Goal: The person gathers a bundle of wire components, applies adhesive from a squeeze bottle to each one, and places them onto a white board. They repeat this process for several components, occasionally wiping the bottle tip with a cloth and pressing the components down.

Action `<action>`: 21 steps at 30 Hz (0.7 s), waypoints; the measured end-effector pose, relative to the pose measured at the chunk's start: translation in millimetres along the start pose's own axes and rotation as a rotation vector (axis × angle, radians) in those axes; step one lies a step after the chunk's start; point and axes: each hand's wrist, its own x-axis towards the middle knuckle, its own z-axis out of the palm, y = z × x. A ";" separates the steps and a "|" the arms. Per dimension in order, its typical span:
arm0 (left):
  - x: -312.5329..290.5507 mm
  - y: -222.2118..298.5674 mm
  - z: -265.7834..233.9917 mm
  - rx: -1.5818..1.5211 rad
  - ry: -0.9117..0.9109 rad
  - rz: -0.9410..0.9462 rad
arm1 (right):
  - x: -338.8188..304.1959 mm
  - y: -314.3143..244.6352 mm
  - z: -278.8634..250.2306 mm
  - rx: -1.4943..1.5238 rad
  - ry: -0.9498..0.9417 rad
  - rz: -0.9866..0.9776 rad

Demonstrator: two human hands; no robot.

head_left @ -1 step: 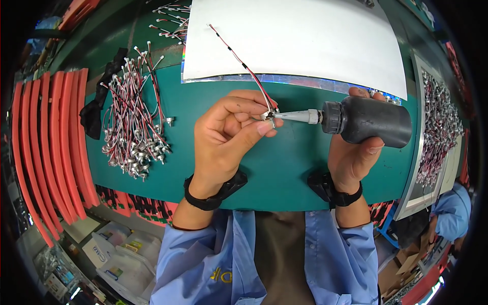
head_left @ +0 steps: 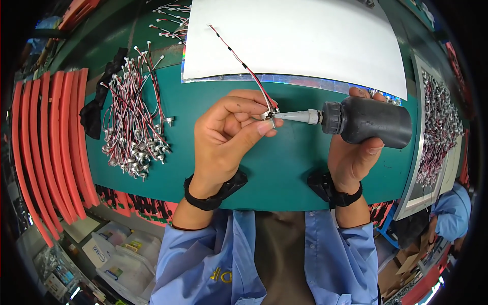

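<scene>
Pinching a little metal part with wires, the left hand is left of the black bottle. The right hand holds the bottle; its pale tip touches the part, I think.

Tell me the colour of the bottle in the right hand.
The bottle in the right hand is black; the head view shows it best.

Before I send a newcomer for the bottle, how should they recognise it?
Find the green table, then the right hand just below the white sheet. It holds the bottle sideways: a fat black cylinder, set apart from the wired parts by its pale tapered nozzle pointing left.
</scene>
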 end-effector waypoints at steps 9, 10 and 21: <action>-0.4 -0.9 0.2 0.023 0.009 0.051 | 1.2 -2.0 2.1 -0.070 0.005 -0.050; -0.4 -0.7 0.4 0.024 0.011 0.051 | 1.9 -2.7 3.1 -0.069 0.004 -0.049; -0.9 0.0 0.0 0.053 0.042 0.069 | 2.9 -4.7 -0.5 -0.112 0.021 -0.068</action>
